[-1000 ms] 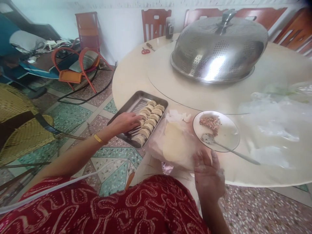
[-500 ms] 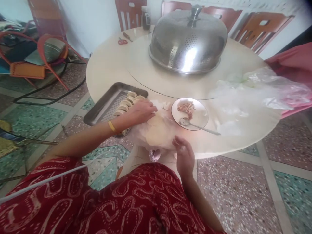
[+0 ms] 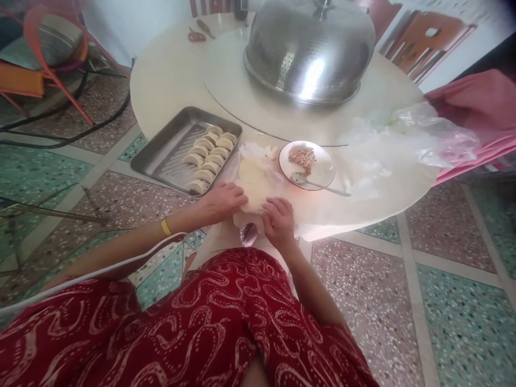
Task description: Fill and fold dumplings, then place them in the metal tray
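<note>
Dough sheet (image 3: 252, 180): table's near edge, 12 o'clock from wearer | from dough: left hand (image 3: 226, 200) 8 o'clock, right hand (image 3: 279, 220) 5 o'clock; fingers bent, at its near edge, pinch can't be told | tray (image 3: 161, 156) of dumplings (image 3: 209, 158) 10 o'clock; plate (image 3: 325, 167), filling, spoon (image 3: 336, 191) 2 o'clock

About twelve dumplings (image 3: 213, 160), one tray (image 3: 161, 156), one plate (image 3: 325, 165), one spoon (image 3: 299, 178), one domed cover (image 3: 306, 59)

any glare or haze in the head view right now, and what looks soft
Head view: bright glare on the dome; also in the head view, whitish haze softens the dough and plastic bag, while the dumplings look clearer.
</note>
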`<action>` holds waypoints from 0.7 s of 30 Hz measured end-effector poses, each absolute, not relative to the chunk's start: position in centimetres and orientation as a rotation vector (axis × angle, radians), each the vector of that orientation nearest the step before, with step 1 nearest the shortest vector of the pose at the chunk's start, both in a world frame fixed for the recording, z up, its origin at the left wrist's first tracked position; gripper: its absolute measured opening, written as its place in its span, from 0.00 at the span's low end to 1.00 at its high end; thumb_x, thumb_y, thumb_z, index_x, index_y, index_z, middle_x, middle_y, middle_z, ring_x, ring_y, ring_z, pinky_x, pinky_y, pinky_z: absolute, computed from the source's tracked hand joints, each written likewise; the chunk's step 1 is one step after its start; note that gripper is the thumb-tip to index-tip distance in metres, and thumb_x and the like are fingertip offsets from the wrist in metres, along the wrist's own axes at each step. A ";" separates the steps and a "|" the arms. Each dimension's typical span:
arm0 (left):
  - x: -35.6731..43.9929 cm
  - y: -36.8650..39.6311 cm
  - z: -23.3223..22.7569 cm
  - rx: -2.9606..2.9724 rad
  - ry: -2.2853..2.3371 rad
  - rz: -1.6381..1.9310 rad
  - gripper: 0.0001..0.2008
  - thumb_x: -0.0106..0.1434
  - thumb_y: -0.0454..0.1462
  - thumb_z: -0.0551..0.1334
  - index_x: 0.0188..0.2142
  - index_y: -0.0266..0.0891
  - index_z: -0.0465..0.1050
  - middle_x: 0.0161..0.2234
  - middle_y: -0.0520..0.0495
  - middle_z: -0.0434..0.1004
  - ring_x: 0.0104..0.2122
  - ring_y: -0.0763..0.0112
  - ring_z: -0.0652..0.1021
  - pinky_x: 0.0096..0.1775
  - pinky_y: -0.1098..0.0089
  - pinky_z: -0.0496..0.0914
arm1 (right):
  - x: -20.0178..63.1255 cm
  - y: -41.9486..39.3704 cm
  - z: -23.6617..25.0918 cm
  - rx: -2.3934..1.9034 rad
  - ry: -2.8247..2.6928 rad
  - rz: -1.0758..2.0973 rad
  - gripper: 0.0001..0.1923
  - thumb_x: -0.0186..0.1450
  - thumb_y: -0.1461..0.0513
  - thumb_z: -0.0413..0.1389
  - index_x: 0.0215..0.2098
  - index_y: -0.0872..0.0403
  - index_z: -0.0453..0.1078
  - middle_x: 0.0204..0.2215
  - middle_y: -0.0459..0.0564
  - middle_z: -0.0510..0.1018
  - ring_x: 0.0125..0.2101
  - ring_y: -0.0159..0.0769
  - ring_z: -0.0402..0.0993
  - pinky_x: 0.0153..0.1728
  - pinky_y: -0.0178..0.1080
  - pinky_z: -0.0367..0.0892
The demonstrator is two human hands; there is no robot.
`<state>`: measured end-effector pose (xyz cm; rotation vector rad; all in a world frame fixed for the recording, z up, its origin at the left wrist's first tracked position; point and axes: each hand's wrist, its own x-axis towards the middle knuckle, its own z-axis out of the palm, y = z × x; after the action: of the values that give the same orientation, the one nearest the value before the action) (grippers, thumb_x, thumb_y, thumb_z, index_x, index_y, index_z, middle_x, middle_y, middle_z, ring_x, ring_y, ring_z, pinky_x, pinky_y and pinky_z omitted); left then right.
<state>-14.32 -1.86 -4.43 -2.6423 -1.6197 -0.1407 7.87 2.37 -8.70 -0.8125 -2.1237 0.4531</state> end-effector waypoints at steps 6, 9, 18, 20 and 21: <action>-14.7 -0.5 -4.5 -2.730 -1.752 -0.447 0.07 0.67 0.36 0.60 0.34 0.39 0.76 0.37 0.45 0.79 0.39 0.63 0.75 0.41 0.65 0.61 | 7.4 2.7 -8.4 -0.836 -2.239 0.451 0.11 0.66 0.62 0.52 0.43 0.51 0.75 0.47 0.55 0.78 0.51 0.45 0.68 0.57 0.54 0.62; -14.6 0.5 -4.5 -2.702 -1.853 -0.641 0.08 0.66 0.36 0.60 0.34 0.37 0.77 0.35 0.44 0.79 0.37 0.64 0.76 0.40 0.66 0.63 | 6.5 3.7 -8.0 -0.832 -2.293 0.429 0.12 0.65 0.59 0.56 0.44 0.52 0.75 0.51 0.55 0.77 0.54 0.47 0.66 0.59 0.54 0.61; -13.8 0.9 -0.7 -2.094 -2.307 -2.000 0.11 0.63 0.42 0.60 0.39 0.37 0.77 0.40 0.45 0.80 0.42 0.64 0.77 0.44 0.67 0.68 | 5.3 10.8 -1.8 -0.883 -2.017 1.108 0.07 0.58 0.55 0.63 0.29 0.49 0.78 0.43 0.50 0.82 0.47 0.43 0.75 0.53 0.50 0.69; -12.7 -0.2 -0.3 -1.808 -2.227 -2.484 0.10 0.63 0.41 0.61 0.38 0.38 0.77 0.39 0.46 0.80 0.41 0.66 0.77 0.44 0.68 0.68 | 5.9 12.1 0.8 -0.899 -1.901 1.365 0.09 0.54 0.53 0.66 0.28 0.49 0.78 0.43 0.49 0.82 0.44 0.41 0.77 0.49 0.46 0.71; -11.9 -0.7 -0.2 -1.688 -2.156 -2.744 0.09 0.63 0.41 0.61 0.37 0.38 0.77 0.38 0.47 0.80 0.39 0.67 0.77 0.43 0.69 0.69 | 6.2 12.7 2.1 -0.909 -1.855 1.447 0.11 0.52 0.52 0.68 0.28 0.49 0.79 0.43 0.48 0.82 0.43 0.39 0.78 0.47 0.45 0.72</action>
<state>-11.89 -0.71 -0.21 -1.6878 -2.1559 -2.7437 6.17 12.67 2.06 -0.9092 -1.8553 1.4472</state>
